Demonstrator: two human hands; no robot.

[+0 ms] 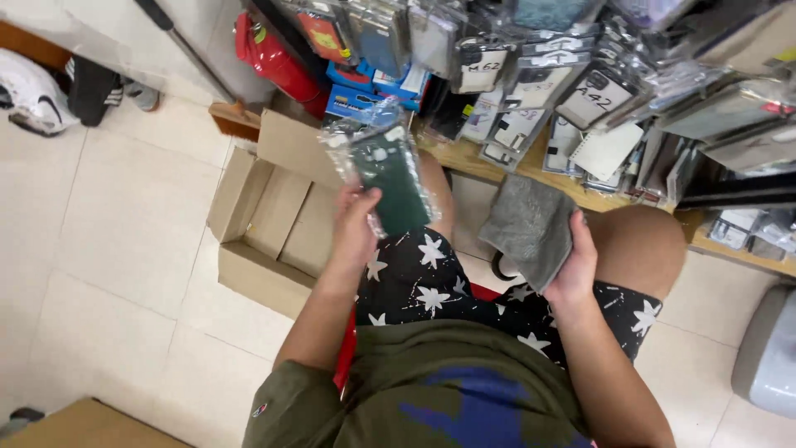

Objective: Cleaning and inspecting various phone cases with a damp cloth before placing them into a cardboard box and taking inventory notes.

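Head view, all places given from the open cardboard box [274, 217] on the tiled floor.

Left hand [355, 226]: just right of the box, above the knee, fingers closed around the lower end of a dark green phone case [390, 178] in a clear plastic bag. Case upright, slightly tilted, its top end above the right flap of the box.

Right hand [572, 265]: well to the right of the box, over the other knee, fingers and thumb pressed on the edge of a folded grey cloth [528, 228]. Cloth hanging free toward the box side of that hand, not touching the green case.

Below both hands, right of the box: black shorts with white stars [419, 282] and an olive shirt [448, 386].

Behind the box and to its right: a wooden shelf [497, 170] crowded with many phone cases in clear packets [580, 91], some hanging above. Directly behind the box: blue small cartons [365, 91] and a red extinguisher [278, 62]. Just left of that, touching the back of the box: a broom head [234, 120] with long handle. Far left of the box, near the wall: a white sports shoe [33, 95] and dark sandals. Far right, on the floor: a grey container [767, 357], partly cut by the frame.
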